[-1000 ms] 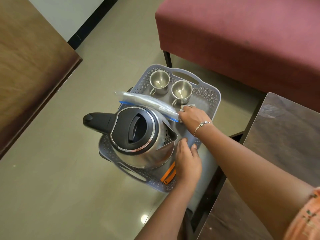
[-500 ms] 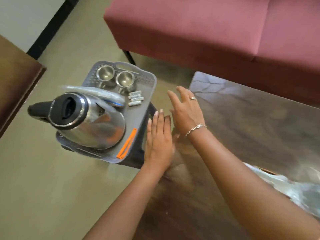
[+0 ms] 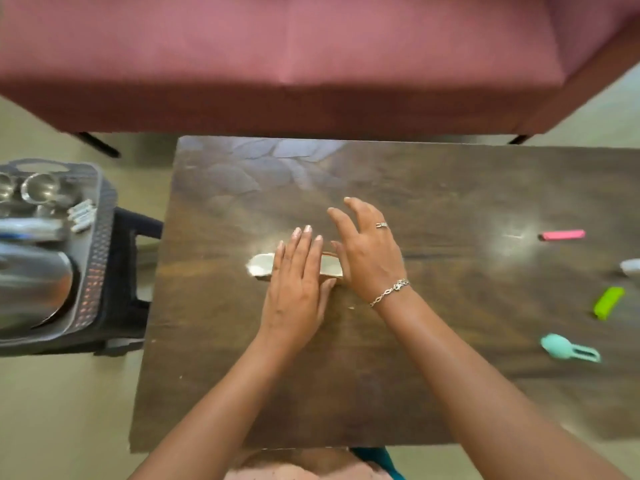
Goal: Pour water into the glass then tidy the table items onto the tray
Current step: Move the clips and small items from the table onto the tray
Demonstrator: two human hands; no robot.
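The grey tray sits on a dark stool at the far left, with the steel kettle, two steel cups and small batteries on it. Both hands hover over the middle of the wooden table. My left hand lies flat with straight fingers over a pale flat oblong thing. My right hand is spread open just right of it, above that thing's right end. Much of the pale thing is hidden under the hands.
On the table's right side lie a pink stick, a lime green piece, a teal tool and a white item at the edge. A maroon sofa runs along the far side.
The view swung right from the tray to the table. Both hands left the tray and came over the pale thing at the table's middle.
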